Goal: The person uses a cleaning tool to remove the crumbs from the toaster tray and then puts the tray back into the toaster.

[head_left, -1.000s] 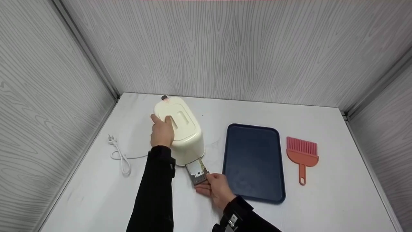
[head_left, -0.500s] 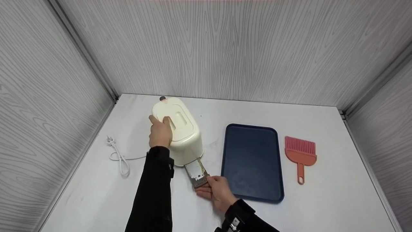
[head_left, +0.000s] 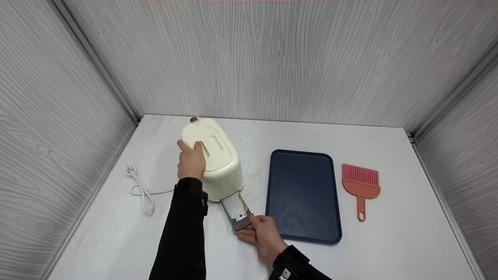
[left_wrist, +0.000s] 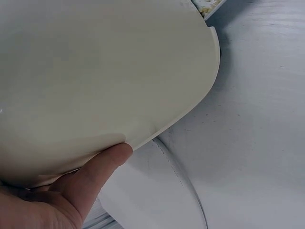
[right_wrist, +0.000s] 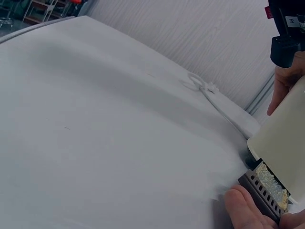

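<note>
A cream toaster (head_left: 223,182) with two slots in its top stands on the white table (head_left: 116,237) in the head view. My left hand (head_left: 191,161) grips its left side, thumb on top near a slot; in the left wrist view a finger (left_wrist: 102,169) presses the toaster's lower side. A metal crumb tray (head_left: 235,210) sticks out of the near end of the toaster. My right hand (head_left: 264,235) pinches the tray's outer end, with fingers spread beneath it. Pale yellow crumbs (right_wrist: 283,196) lie on the tray in the right wrist view. Its inner end is hidden inside the toaster.
A dark blue tray (head_left: 303,194) lies right of the toaster. Farther right is an orange-red brush or dustpan (head_left: 362,190) with a looped handle. The toaster's white cord (head_left: 146,194) and plug lie to the left. Grey wood-grain walls (head_left: 249,58) enclose the table.
My right hand has drawn the crumb tray a little farther out of the toaster, towards me. My left hand keeps its grip on the toaster. The head view has shifted slightly.
</note>
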Available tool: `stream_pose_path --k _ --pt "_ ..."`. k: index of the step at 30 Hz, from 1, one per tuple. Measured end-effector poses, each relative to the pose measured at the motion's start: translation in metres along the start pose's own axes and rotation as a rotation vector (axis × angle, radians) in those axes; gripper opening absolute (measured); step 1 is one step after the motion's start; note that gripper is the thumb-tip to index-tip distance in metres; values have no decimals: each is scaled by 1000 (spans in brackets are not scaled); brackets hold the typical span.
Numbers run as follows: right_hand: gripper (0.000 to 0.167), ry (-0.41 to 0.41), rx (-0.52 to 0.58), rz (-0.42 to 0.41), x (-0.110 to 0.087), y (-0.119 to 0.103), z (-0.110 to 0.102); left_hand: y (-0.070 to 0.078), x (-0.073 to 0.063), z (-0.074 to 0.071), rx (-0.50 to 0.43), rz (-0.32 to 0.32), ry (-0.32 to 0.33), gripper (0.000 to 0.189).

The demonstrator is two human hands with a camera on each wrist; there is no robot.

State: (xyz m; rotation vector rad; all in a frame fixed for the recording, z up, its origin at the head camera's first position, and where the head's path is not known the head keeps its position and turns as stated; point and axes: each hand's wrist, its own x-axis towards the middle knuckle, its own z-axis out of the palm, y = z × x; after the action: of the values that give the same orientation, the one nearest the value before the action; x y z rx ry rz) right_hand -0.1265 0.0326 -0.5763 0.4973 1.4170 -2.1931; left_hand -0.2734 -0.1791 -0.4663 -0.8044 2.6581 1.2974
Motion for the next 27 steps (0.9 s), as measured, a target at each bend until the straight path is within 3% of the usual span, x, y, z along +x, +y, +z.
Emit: stream_pose_path --k 27 --pt "28 -4 -6 -12 -12 3 -7 2 -3 -4 10 12 7 75"
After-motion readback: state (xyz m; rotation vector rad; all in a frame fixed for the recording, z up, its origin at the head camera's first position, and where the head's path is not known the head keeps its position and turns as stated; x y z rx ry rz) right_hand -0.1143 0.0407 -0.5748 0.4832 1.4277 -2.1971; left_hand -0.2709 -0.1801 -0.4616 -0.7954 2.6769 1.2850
